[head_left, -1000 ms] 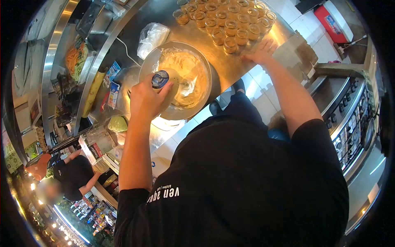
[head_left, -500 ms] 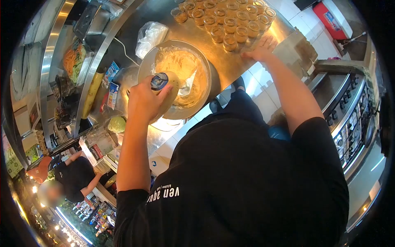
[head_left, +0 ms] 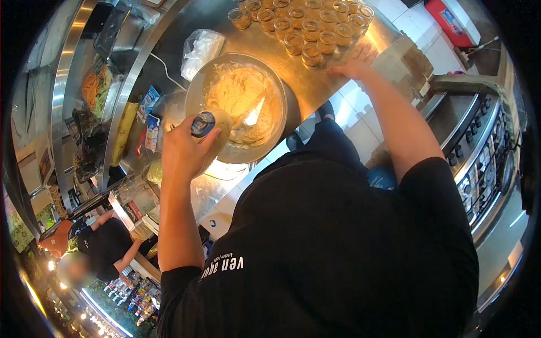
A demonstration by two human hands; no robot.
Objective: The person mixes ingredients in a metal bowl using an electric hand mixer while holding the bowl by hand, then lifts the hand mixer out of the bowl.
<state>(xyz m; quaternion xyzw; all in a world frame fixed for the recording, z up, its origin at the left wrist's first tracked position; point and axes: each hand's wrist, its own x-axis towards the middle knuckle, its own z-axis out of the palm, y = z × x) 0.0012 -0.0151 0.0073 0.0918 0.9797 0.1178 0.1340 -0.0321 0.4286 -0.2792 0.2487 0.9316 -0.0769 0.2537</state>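
My left hand is wrapped around the end of a pale stand mixer's head, beside its dark round cap. The head leans over the near left rim of a large metal bowl. Inside the bowl is thick, pale orange batter, with a white beater standing in it. My right hand rests on the edge of the steel counter, fingers spread, holding nothing. Just beyond its fingers stand rows of small glass jars with brownish contents.
A clear plastic bag lies behind the bowl. Packets and a yellow roll lie to the left. A stove stands at right, with a red cooler beyond. A co-worker in black stands at lower left.
My left hand and the mixer head have shifted left and toward me, away from the bowl's middle, baring more batter. My right hand remains on the counter edge. The view has shifted slightly.
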